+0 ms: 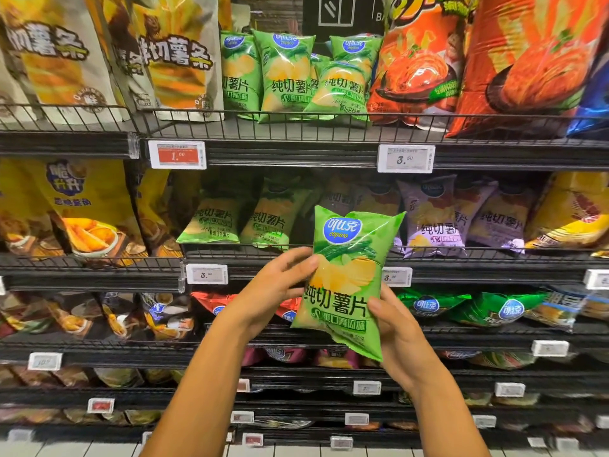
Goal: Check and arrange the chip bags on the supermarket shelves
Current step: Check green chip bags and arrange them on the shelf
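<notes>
glossy plastic chip bag [346,278], black wire shelf [296,127]

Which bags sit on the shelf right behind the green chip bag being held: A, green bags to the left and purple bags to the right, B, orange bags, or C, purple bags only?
A: behind the held green chip bag, green bags lie left and purple bags lie right on that shelf.

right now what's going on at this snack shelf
A person holds a light green plastic chip bag upright in front of the dark wire shelves, left hand gripping its left edge and right hand its lower right edge. Matching green bags stand on the shelves above and behind it.
</notes>
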`<state>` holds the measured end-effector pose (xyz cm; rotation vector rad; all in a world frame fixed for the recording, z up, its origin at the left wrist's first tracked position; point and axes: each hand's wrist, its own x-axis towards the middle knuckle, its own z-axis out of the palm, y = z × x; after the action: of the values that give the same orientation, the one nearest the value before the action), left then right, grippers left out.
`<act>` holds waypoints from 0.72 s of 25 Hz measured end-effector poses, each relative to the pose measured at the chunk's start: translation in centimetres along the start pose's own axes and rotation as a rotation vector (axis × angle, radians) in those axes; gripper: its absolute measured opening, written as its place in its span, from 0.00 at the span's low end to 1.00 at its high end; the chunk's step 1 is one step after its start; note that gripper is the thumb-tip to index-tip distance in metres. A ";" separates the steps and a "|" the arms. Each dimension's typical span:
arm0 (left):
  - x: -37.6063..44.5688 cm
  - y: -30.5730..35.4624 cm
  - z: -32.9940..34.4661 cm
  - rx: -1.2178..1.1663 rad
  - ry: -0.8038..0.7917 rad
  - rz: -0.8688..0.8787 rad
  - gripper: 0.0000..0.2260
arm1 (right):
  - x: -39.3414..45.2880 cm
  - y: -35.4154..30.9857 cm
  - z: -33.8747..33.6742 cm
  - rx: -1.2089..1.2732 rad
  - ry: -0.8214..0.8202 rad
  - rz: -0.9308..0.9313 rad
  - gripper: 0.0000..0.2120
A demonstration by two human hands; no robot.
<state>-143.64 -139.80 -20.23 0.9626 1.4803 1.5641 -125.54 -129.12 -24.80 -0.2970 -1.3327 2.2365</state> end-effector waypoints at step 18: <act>-0.7 -0.7 -4.6 0.001 -0.022 0.006 0.16 | 1.3 3.5 3.5 -0.230 0.244 -0.027 0.28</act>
<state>-147.46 -142.35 -21.15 0.9825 1.4652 1.5521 -129.24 -132.38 -25.98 -0.6090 -1.4489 1.9526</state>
